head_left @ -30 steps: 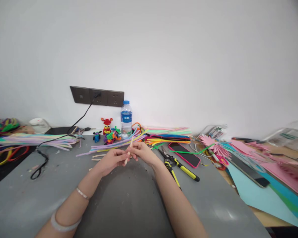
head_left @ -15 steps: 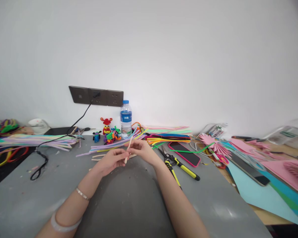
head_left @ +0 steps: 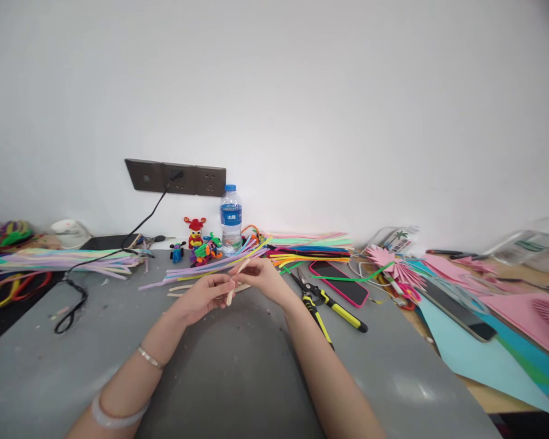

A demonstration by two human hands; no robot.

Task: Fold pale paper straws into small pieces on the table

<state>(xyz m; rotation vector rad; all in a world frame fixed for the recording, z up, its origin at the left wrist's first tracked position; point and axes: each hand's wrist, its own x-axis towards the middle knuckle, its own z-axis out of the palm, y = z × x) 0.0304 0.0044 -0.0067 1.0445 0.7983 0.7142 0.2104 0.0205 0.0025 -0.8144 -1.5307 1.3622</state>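
Between my two hands is a short cream pipe cleaner [head_left: 229, 297], one end poking out below the fingers and the other above. My left hand [head_left: 207, 299] pinches it with thumb and forefinger. Fingertips of my right hand [head_left: 261, 279] close on its upper part, touching the left thumb. More cream pipe cleaners [head_left: 179, 289] lie on the grey table mat [head_left: 238, 378] behind the hands. Purple and yellow pipe cleaners [head_left: 196, 269] are just beyond. To the right of my right hand rest yellow-and-black pliers [head_left: 343, 314], jaws apart.
A water bottle [head_left: 231, 222] stands near the wall beside small pipe-cleaner figures [head_left: 195, 235]. A pink-edged phone [head_left: 341, 282] lies behind the pliers. Black cable [head_left: 146, 221] runs from the wall socket [head_left: 178, 177] to the mat. Coloured paper [head_left: 480, 360] covers the right side.
The upper end of the cream pipe cleaner has tipped to the right and shows shorter above my fingers. Both hands stay in nearly the same place.
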